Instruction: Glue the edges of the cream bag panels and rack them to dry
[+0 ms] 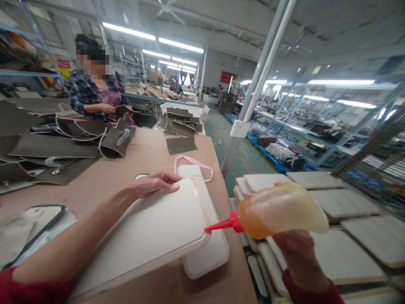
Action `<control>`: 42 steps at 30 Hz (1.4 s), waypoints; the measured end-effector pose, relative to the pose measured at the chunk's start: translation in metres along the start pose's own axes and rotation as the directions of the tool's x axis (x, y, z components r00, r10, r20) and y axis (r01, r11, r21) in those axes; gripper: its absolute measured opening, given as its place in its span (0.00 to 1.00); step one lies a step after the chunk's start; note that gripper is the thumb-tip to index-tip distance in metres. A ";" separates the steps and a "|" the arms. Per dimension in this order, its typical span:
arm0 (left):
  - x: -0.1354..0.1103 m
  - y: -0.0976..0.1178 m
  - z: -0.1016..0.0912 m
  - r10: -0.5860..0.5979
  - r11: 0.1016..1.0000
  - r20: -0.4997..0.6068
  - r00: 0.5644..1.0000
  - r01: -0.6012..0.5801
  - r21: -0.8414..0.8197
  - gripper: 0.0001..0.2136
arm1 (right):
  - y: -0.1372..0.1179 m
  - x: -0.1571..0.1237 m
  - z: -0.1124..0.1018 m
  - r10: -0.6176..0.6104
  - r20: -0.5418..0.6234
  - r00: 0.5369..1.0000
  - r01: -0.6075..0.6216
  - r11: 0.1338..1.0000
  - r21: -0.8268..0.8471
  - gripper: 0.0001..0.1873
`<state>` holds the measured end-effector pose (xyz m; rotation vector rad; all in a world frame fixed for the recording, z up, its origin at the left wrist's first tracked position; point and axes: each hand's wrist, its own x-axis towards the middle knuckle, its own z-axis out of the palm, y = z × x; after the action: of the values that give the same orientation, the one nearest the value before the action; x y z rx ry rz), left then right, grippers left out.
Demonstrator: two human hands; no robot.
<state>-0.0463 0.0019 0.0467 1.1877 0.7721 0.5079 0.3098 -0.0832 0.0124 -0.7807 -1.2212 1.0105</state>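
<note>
My left hand [158,185] grips the far edge of a white rounded-corner panel [148,236], thumb and fingers closed on it. A glossy amber strip of glue [200,198] runs along the panel's right end. My right hand [294,245] is wrapped round a soft, translucent glue bottle [284,211] lying tilted on its side, part full of amber liquid; the bottle hides some of the fingers. Its red nozzle [221,225] points left, and the tip meets the panel's near right corner. Beneath that end lies a smaller white panel [209,253] on the brown table [152,145].
Stacked white boards [348,253] stand right of the table. Dark olive bag pieces [60,145] cover its far left, where a co-worker [98,88] handles one. A flat olive piece [182,145] and a pink loop [193,160] lie ahead. A post with a socket box [239,128] rises beyond.
</note>
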 end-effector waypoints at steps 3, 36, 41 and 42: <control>0.001 -0.002 -0.002 0.014 0.998 -0.061 0.998 -0.017 -0.053 0.18 | -0.004 0.001 0.005 -0.029 -0.068 0.997 0.034 0.996 0.086 0.29; 0.022 -0.031 0.014 0.108 0.908 -0.475 0.873 -0.282 -0.311 0.18 | 0.003 0.048 0.025 -0.198 -0.249 0.948 0.243 0.956 0.165 0.23; 0.023 -0.031 0.014 0.051 0.902 -0.507 0.860 -0.257 -0.346 0.11 | 0.008 0.051 0.026 -0.183 -0.204 0.962 0.215 0.966 0.145 0.21; 0.023 -0.031 0.014 0.043 0.903 -0.512 0.858 -0.253 -0.348 0.10 | 0.008 0.051 0.027 -0.178 -0.201 0.963 0.209 0.967 0.148 0.21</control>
<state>-0.0227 0.0000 0.0139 0.7290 0.9525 1.0820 0.2838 -0.0337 0.0296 -0.5963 -1.0153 0.8465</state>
